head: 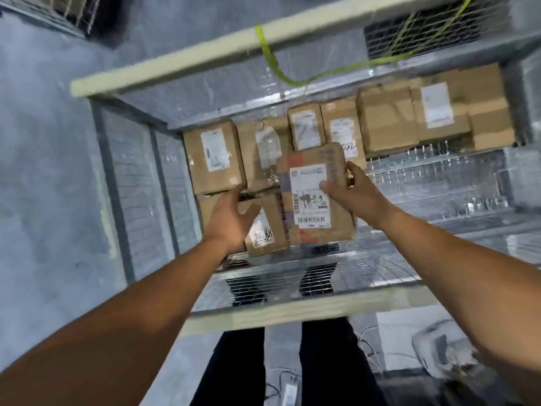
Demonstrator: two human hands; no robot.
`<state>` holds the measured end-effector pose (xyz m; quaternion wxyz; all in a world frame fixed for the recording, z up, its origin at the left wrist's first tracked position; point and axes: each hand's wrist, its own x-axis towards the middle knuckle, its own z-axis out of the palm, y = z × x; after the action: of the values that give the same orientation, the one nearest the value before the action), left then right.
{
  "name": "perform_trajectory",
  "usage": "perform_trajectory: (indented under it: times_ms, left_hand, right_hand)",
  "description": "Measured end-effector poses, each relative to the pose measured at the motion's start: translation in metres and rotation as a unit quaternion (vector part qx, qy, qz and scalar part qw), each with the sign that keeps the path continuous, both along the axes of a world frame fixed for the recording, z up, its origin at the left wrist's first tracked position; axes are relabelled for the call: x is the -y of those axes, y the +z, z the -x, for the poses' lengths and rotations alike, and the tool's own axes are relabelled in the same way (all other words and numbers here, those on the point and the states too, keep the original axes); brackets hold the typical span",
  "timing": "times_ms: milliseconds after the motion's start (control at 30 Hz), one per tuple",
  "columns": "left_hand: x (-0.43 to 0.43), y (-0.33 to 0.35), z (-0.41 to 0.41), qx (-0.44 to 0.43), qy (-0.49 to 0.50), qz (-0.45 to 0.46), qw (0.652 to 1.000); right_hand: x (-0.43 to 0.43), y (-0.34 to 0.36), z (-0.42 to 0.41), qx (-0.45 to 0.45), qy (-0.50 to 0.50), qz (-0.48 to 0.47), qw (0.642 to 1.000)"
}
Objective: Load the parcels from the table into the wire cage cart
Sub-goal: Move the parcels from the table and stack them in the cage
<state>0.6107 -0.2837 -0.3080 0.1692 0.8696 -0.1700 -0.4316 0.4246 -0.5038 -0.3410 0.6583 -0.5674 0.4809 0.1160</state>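
Observation:
I look down into the wire cage cart (409, 183). Several brown cardboard parcels with white labels lie along its far wall, among them one at the far left (213, 156). My right hand (354, 194) grips the right edge of a brown parcel (310, 200) with a barcode label, thumb on the label, holding it above the cart floor. My left hand (231, 218) is spread with loose fingers against the left side of a smaller parcel (265, 224) low in the cart's left part.
The cart's near rim (292, 312) is a pale padded bar, with another across the far top (205, 57). A yellow-green strap (272, 57) hangs from the far bar. The wire floor shows at the right. Cables and a device lie on the grey floor near my legs.

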Motion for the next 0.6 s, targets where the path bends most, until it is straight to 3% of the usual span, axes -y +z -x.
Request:
perform_trajectory:
  times_ms: [133,367,600]
  left_hand:
    - [-0.008,-0.094,-0.011,0.011,-0.072,-0.059,0.996]
    - [0.008,-0.193,-0.012,0.092,-0.185,-0.042,0.978]
    - [0.005,-0.241,0.005,0.036,-0.250,-0.002,0.968]
  right_hand:
    - [0.003,-0.084,-0.004,-0.033,0.070,0.005,0.997]
    - [-0.024,-0.188,0.008,-0.053,0.110,-0.067,0.990]
    - [-0.049,-0.229,0.022,-0.062,0.107,-0.089,0.988]
